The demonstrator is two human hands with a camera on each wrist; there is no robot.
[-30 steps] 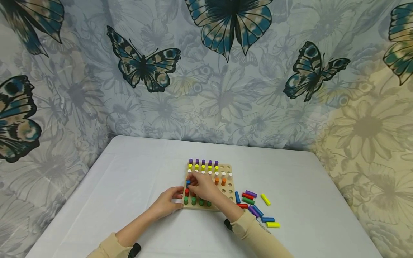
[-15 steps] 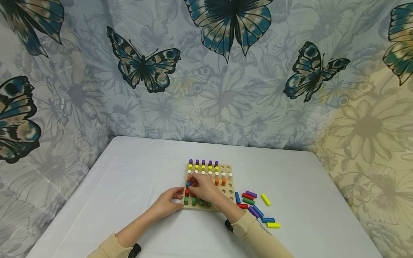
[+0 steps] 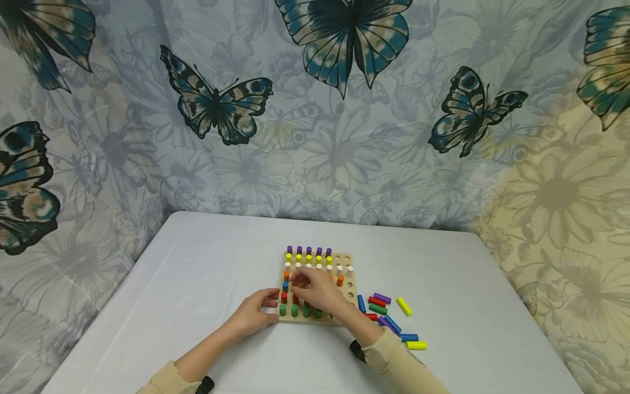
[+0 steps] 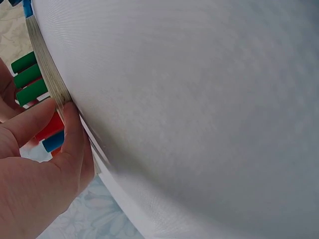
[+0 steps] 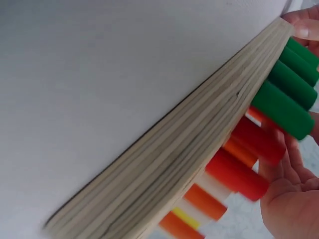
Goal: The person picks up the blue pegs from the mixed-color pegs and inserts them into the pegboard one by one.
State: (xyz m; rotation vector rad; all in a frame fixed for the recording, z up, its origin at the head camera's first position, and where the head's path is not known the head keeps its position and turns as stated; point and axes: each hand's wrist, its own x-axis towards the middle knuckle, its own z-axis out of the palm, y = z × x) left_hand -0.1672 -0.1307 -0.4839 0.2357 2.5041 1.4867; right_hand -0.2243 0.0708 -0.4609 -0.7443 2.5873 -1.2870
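A wooden pegboard [image 3: 297, 320] holds upright coloured pegs in rows, from purple at the back to green [image 3: 294, 310] at the front. My left hand [image 3: 253, 313] grips the board's front left corner, with thumb and fingers against its edge [image 4: 48, 67] in the left wrist view. In the left column stands a blue peg [image 3: 285, 286], between an orange and a red one. My right hand [image 3: 319, 288] hovers just right of that peg, fingers loosely bent and apparently holding nothing. It hides the board's middle. The right wrist view shows the board's side [image 5: 184, 139] and red pegs [image 5: 239, 172].
Loose pegs lie on the white table right of the board, among them a yellow peg [image 3: 404, 306], a green peg [image 3: 378, 309] and a blue peg [image 3: 409, 337]. Behind the table [image 3: 206, 241] hangs a butterfly-patterned cloth [image 3: 334, 158].
My right hand has let go of the blue peg, which stands lower in its hole, and has drawn slightly to the right. My left hand keeps its grip on the board.
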